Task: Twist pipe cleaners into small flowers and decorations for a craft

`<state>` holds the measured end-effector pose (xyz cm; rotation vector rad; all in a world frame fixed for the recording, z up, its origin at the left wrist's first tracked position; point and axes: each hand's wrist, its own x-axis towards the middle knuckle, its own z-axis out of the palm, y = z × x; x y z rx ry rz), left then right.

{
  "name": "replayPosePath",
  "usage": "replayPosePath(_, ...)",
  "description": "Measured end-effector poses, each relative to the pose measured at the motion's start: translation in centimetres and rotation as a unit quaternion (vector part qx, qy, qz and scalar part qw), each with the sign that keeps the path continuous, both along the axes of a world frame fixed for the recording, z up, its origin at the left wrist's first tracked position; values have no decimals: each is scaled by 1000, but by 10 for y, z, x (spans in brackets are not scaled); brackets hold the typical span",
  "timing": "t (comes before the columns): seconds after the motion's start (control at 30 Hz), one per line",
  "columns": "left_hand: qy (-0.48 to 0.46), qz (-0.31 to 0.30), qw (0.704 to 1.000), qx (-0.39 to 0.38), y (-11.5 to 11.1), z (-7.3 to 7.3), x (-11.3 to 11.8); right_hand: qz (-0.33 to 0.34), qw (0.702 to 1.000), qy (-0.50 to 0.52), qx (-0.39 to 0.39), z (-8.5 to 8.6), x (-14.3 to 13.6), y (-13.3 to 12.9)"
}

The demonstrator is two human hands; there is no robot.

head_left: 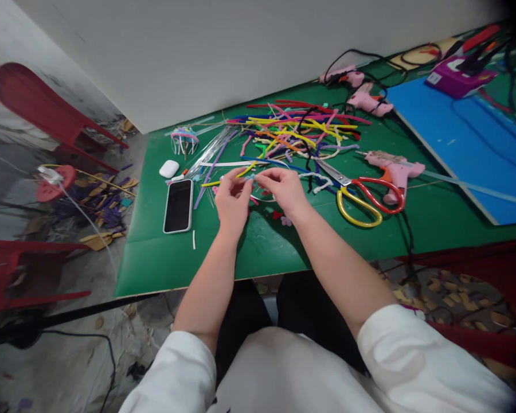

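My left hand (233,198) and my right hand (282,188) meet over the green table, fingers pinched close together. Between the fingertips shows a small light-blue piece (250,177), probably pipe cleaner; its full shape is hidden. A thin pale strip (267,199) curves below my right fingers. Just beyond both hands lies a heap of coloured pipe cleaners (301,129). Under my right wrist are a small red piece (277,215) and a small lilac piece (286,221). Scissors with red and yellow handles (359,198) lie right of my right hand, blades toward the heap.
At left are a phone (178,206), a white earbud case (169,168) and a small striped dome-shaped craft (184,140). Pink glue guns (395,172) with cords, a blue board (468,143) and a purple box (460,77) occupy the right. A wall (241,51) backs the table (155,264).
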<state>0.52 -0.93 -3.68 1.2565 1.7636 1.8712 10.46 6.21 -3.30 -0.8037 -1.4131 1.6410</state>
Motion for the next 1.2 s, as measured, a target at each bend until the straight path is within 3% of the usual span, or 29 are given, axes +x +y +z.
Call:
replayPosePath(0.13, -91, -18, 996, 0, 2, 3, 0, 8, 1000, 8, 3, 0, 1, 1)
replayPosePath(0.3, -139, -55, 988, -49, 2, 3, -2, 7, 1000, -2, 25, 0, 2, 2)
replayPosePath(0.47, -141, -74, 986, -42, 3, 2, -2, 3, 998, -29, 48, 0, 2, 2)
replayPosePath(0.8, -30, -37, 998, -30, 1, -4, -2, 34, 999, -4, -23, 1, 3, 1)
replayPosePath(1.0, 72, 38, 997, -8, -4, 3, 0, 38, 999, -5, -39, 6, 3, -3)
replayPosePath(1.1, 154, 41, 987, 14, -5, 5, -1, 66, 997, -11, -38, 6, 4, -3)
replayPosePath(1.2, 153, 23, 988, 20, -5, 5, -1, 67, 997, 17, -21, 4, 4, -1)
